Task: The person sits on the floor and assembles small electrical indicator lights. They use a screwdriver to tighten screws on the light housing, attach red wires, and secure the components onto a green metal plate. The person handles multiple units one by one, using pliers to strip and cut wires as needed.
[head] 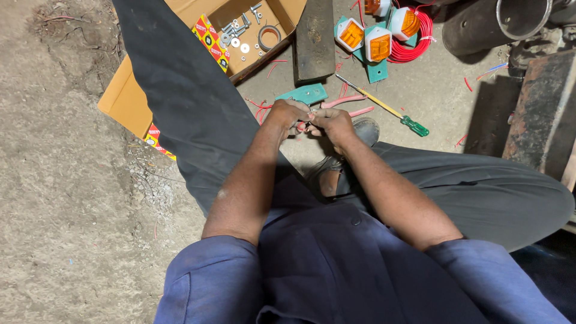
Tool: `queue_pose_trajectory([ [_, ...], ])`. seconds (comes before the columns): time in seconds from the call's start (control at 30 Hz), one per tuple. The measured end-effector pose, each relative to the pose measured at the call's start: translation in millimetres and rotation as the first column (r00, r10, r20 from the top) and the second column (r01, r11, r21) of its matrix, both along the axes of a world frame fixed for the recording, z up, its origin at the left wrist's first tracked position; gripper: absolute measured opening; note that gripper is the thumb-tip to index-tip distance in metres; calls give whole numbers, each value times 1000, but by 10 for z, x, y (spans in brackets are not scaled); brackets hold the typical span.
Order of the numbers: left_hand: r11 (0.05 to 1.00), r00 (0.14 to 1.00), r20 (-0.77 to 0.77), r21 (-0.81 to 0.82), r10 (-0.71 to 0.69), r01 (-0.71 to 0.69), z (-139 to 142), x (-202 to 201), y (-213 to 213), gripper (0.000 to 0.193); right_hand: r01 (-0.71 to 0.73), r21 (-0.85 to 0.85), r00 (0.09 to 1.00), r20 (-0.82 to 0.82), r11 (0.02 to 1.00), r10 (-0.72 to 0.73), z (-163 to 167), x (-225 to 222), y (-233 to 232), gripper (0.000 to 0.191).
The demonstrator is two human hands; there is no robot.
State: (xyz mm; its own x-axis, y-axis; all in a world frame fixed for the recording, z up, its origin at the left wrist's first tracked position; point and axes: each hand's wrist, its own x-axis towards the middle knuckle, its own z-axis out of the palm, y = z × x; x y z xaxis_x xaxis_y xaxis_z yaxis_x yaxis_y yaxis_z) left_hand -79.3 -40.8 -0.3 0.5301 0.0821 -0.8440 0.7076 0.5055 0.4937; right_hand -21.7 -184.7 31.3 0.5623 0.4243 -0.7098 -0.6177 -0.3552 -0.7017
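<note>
The person sits on the floor with both hands drawn together over the outstretched leg, left hand (287, 115) and right hand (331, 123) touching at the fingertips, pinched on something small. It looks like a bit of red wire (301, 127), though most of it is hidden in the fingers. At twelve o'clock from the hands lies a teal bracket (303, 93); at two o'clock, a green-handled screwdriver (384, 106) and pink-handled pliers (348, 103). Further up sit amber lamps (378, 43) on a red wire coil (414, 48) and a cardboard box (246, 36) of washers and bolts. My worry — a piece that small could slip and vanish into the gritty floor.
</note>
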Motion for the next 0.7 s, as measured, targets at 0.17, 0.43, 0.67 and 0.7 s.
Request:
queue_pose_trajectory([
  [0.17, 995, 996, 16, -45, 86, -85, -17, 22, -9, 6, -71, 19, 994, 90, 997, 69, -29, 16, -13, 13],
  [0.43, 983, 983, 31, -40, 183, -182, -52, 53, -86, 4, -155, -48, 966, 200, 987, 162, -53, 33, -44, 12],
  [0.67, 990, 990, 5, -24, 142, -142, -2, 63, -76, 7, -237, -58, 936, 253, 970, 244, -81, 28, -64, 13],
  [0.7, 990, 990, 1, -20, 142, -142, 3, 64, -75, 7, -254, -67, 929, 261, 965, 263, -81, 27, -59, 13],
])
